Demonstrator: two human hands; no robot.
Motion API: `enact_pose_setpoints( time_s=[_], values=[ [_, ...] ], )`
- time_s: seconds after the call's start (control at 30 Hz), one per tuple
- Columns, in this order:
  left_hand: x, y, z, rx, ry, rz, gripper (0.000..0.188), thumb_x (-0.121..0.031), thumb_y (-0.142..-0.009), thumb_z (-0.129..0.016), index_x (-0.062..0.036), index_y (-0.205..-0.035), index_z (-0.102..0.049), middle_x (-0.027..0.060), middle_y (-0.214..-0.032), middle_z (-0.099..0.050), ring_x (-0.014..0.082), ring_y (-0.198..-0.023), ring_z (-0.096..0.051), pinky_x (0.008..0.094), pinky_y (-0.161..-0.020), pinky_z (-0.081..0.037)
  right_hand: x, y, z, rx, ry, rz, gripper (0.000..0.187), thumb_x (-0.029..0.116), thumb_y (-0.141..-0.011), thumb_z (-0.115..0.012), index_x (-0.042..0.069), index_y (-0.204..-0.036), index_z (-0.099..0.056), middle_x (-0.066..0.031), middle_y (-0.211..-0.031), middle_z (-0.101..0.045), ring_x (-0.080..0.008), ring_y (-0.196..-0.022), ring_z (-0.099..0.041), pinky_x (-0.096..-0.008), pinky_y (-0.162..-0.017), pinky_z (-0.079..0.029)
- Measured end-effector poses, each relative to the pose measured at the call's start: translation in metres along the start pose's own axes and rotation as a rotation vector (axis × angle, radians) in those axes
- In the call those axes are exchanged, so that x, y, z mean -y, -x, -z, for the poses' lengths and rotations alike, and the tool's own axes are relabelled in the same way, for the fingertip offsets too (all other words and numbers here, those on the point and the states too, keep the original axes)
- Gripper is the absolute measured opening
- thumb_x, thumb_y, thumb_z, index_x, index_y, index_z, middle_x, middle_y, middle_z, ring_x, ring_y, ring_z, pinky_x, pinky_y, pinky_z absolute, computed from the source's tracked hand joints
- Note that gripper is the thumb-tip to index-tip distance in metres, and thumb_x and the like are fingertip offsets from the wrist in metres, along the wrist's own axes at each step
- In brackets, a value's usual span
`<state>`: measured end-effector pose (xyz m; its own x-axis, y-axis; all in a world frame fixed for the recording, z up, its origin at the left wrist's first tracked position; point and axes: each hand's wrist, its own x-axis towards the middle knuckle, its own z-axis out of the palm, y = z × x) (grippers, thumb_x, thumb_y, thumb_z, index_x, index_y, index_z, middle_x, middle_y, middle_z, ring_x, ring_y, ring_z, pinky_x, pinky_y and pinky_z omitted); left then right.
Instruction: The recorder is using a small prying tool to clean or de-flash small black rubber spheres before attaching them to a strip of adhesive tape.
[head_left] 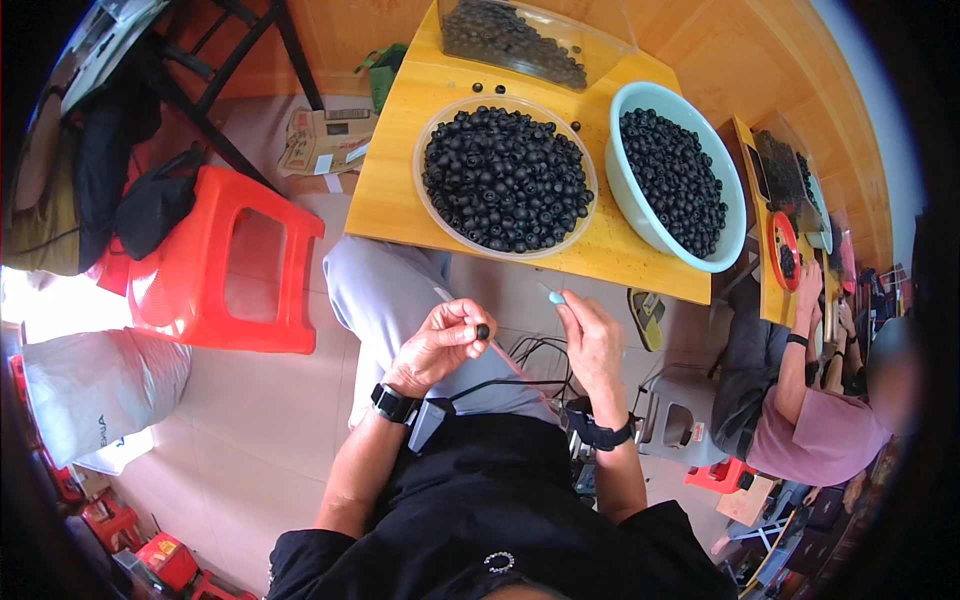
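Note:
Between the thumb and fingertips of my left hand point(436, 348) is a small round black bead point(482, 331). My right hand point(597, 345) pinches a thin tool with a light blue end point(556, 297); a fine pale tip seems to point left from it, too small to make out well. The two hands are apart, held over my lap. Ahead of them, on the yellow table, a clear round tray point(420, 190) holds a heap of similar black beads point(505, 180). To its right a light blue basin point(735, 225) contains more of them.
A clear box point(610, 55) of dark beads stands at the table's point(385, 185) back. Left of me are a red stool point(215, 265) and a white sack point(105, 385). Dark cables point(520, 382) hang by my right wrist. At right a person point(820, 420) works at another table.

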<state>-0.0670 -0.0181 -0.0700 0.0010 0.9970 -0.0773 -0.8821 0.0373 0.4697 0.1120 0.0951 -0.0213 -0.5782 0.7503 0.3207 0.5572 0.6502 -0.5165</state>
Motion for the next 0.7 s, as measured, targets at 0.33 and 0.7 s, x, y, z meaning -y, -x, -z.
enact_pose_setpoints(
  time_s=[0.33, 0.7],
  values=[
    [0.003, -0.004, 0.004, -0.057, 0.115, -0.016, 0.014, -0.009, -0.084, -0.065, -0.0054, -0.097, -0.059, 0.0057, -0.086, -0.055, 0.0113, -0.073, -0.052, 0.0198, -0.067, -0.044, 0.045, 0.005, 0.011, 0.152, -0.199, 0.083, 0.018, 0.013, -0.081, -0.066, 0.007, -0.098, -0.065, -0.0086, -0.068, -0.055, -0.0265, -0.057, -0.057, -0.0357, -0.050, -0.044],
    [0.005, -0.006, 0.008, 0.001, 0.182, -0.016, 0.014, -0.004, -0.086, -0.062, -0.0016, -0.098, -0.057, 0.0074, -0.093, -0.061, 0.0134, -0.080, -0.062, 0.0234, -0.073, -0.056, 0.050, 0.006, 0.006, 0.169, -0.176, 0.143, 0.020, 0.016, -0.081, -0.066, 0.009, -0.100, -0.064, -0.0071, -0.067, -0.053, -0.0260, -0.056, -0.056, -0.0361, -0.048, -0.044]
  ],
)
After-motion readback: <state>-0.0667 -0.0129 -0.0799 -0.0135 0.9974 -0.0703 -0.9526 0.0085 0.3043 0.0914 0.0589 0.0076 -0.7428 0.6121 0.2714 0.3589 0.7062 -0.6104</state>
